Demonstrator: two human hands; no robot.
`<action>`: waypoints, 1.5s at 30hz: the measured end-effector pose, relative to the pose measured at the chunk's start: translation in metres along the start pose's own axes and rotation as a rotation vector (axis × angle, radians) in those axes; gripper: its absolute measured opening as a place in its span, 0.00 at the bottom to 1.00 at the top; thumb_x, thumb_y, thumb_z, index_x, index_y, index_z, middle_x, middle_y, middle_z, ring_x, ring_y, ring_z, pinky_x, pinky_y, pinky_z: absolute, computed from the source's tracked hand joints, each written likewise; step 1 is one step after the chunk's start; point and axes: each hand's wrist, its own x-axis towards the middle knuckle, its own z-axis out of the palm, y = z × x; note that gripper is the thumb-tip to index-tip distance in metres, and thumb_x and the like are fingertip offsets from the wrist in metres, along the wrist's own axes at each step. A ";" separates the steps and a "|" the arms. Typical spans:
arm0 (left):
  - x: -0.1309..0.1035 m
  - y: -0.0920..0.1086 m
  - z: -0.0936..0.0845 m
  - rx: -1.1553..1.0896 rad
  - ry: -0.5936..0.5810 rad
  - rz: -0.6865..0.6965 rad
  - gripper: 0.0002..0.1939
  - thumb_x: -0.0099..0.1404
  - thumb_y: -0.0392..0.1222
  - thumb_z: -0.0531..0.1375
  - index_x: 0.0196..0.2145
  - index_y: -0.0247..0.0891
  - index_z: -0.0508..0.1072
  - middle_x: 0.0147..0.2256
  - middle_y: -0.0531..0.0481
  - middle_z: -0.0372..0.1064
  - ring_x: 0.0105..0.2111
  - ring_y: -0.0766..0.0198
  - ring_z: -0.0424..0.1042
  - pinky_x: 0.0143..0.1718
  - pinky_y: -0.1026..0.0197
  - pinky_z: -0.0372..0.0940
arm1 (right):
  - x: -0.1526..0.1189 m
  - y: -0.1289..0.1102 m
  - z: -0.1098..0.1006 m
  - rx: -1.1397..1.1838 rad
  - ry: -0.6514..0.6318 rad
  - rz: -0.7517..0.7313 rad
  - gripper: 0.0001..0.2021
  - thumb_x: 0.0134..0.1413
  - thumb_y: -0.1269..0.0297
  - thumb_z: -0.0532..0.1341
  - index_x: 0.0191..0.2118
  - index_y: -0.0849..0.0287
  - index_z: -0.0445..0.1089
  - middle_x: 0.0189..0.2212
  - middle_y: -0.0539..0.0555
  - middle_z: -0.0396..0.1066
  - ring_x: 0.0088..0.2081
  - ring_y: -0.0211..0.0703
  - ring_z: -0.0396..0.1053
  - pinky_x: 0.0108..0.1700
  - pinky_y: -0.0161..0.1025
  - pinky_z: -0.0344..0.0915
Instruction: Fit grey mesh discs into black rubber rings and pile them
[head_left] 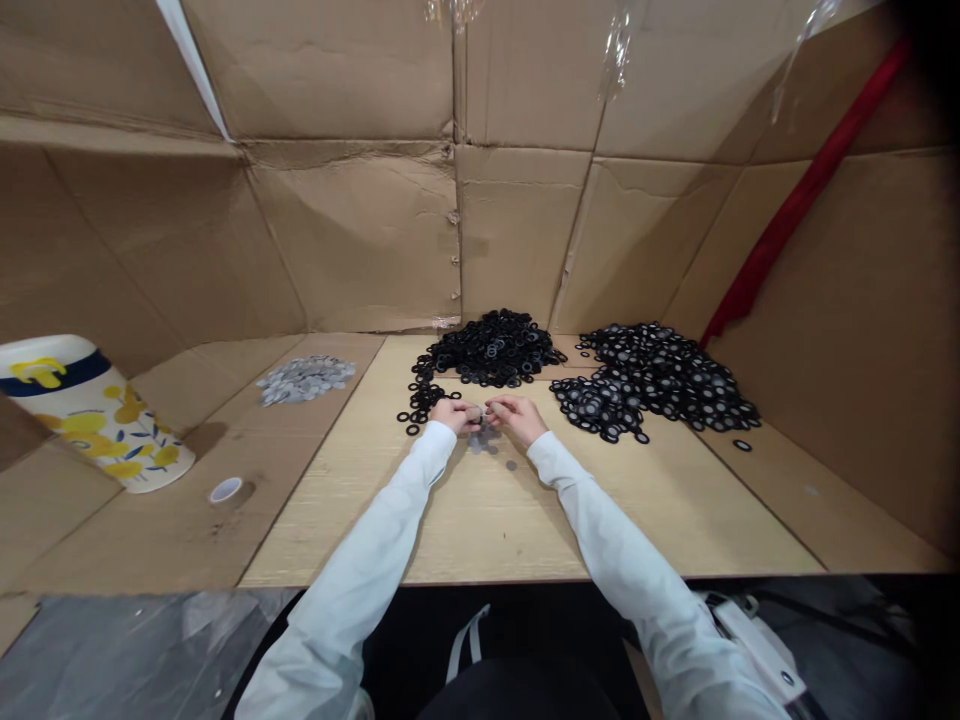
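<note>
My left hand (pixel 456 415) and my right hand (pixel 516 417) meet over the middle of the board, fingertips nearly touching. Between them is a small ring with a pale disc (pixel 481 411); the left fingers are pinched on it. The right fingers are pinched too, but what they hold is too small to make out. Several small grey discs (pixel 511 465) lie on the board just below my hands. Behind my hands rises a pile of black rings (pixel 495 345), with loose ones (pixel 420 400) beside my left hand. On the right lies a pile of black rings with pale centres (pixel 660 375).
A pile of pale grey discs (pixel 306 379) lies at the left on cardboard. Nearer are a white tape roll (pixel 226 490) and a tall flowered container (pixel 105 415). Cardboard walls (pixel 360 230) enclose the back and sides; a red strip (pixel 810 190) hangs at the right.
</note>
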 end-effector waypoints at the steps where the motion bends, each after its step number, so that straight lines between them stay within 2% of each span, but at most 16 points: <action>1: 0.000 0.000 0.001 0.000 -0.005 -0.003 0.03 0.41 0.30 0.62 0.17 0.29 0.70 0.18 0.50 0.65 0.19 0.68 0.67 0.30 0.60 0.67 | -0.001 0.000 0.000 -0.006 -0.002 -0.003 0.10 0.40 0.66 0.56 0.31 0.64 0.68 0.24 0.53 0.70 0.24 0.35 0.67 0.29 0.34 0.66; 8: -0.003 0.000 0.004 -0.024 -0.036 -0.027 0.03 0.41 0.26 0.61 0.18 0.28 0.70 0.18 0.48 0.66 0.20 0.66 0.68 0.32 0.58 0.67 | -0.001 0.001 -0.004 -0.216 0.052 -0.045 0.08 0.36 0.65 0.58 0.25 0.64 0.69 0.17 0.50 0.67 0.17 0.32 0.61 0.21 0.31 0.62; 12: -0.001 0.000 0.001 -0.145 0.023 -0.030 0.10 0.38 0.22 0.61 0.23 0.27 0.70 0.22 0.46 0.68 0.25 0.64 0.70 0.36 0.59 0.66 | -0.001 -0.004 -0.010 -0.216 0.137 -0.021 0.08 0.36 0.65 0.57 0.26 0.64 0.68 0.16 0.49 0.66 0.17 0.33 0.62 0.19 0.31 0.61; 17: -0.002 -0.001 -0.004 -0.241 -0.017 -0.051 0.09 0.41 0.24 0.61 0.25 0.27 0.70 0.23 0.44 0.69 0.27 0.61 0.70 0.36 0.57 0.66 | -0.006 -0.011 -0.007 -0.150 0.017 0.001 0.11 0.33 0.64 0.60 0.26 0.65 0.68 0.16 0.51 0.67 0.16 0.33 0.61 0.18 0.31 0.60; 20: -0.005 0.000 -0.003 -0.268 -0.061 -0.067 0.10 0.43 0.26 0.60 0.28 0.28 0.70 0.24 0.45 0.69 0.27 0.61 0.71 0.35 0.54 0.66 | -0.008 -0.011 -0.003 -0.169 0.014 -0.024 0.10 0.33 0.64 0.60 0.26 0.65 0.68 0.16 0.51 0.67 0.16 0.33 0.60 0.17 0.30 0.58; 26: -0.007 0.003 0.000 -0.283 -0.086 -0.089 0.06 0.46 0.25 0.58 0.25 0.28 0.70 0.20 0.46 0.69 0.25 0.62 0.71 0.36 0.56 0.66 | -0.008 -0.010 -0.003 -0.185 0.074 -0.046 0.09 0.33 0.64 0.60 0.25 0.64 0.67 0.16 0.49 0.65 0.16 0.31 0.59 0.19 0.29 0.58; 35: -0.008 0.007 0.000 -0.235 -0.135 -0.093 0.07 0.44 0.25 0.59 0.26 0.28 0.71 0.23 0.45 0.70 0.25 0.64 0.70 0.36 0.59 0.66 | -0.008 -0.009 -0.002 -0.232 0.097 -0.051 0.08 0.36 0.63 0.58 0.24 0.62 0.65 0.16 0.48 0.65 0.17 0.32 0.60 0.20 0.30 0.58; 40: -0.008 0.003 -0.001 -0.217 -0.150 -0.066 0.10 0.39 0.25 0.62 0.25 0.28 0.72 0.24 0.45 0.71 0.27 0.64 0.70 0.37 0.60 0.65 | -0.007 -0.007 -0.003 -0.325 0.123 -0.091 0.07 0.35 0.64 0.58 0.23 0.62 0.66 0.17 0.49 0.66 0.20 0.33 0.61 0.24 0.30 0.59; 45: -0.004 -0.004 0.000 -0.175 -0.149 -0.009 0.14 0.34 0.30 0.65 0.25 0.28 0.73 0.24 0.44 0.71 0.25 0.64 0.70 0.37 0.60 0.64 | -0.006 -0.008 -0.005 -0.467 0.135 -0.126 0.05 0.33 0.66 0.59 0.21 0.63 0.67 0.18 0.50 0.67 0.21 0.34 0.62 0.26 0.31 0.59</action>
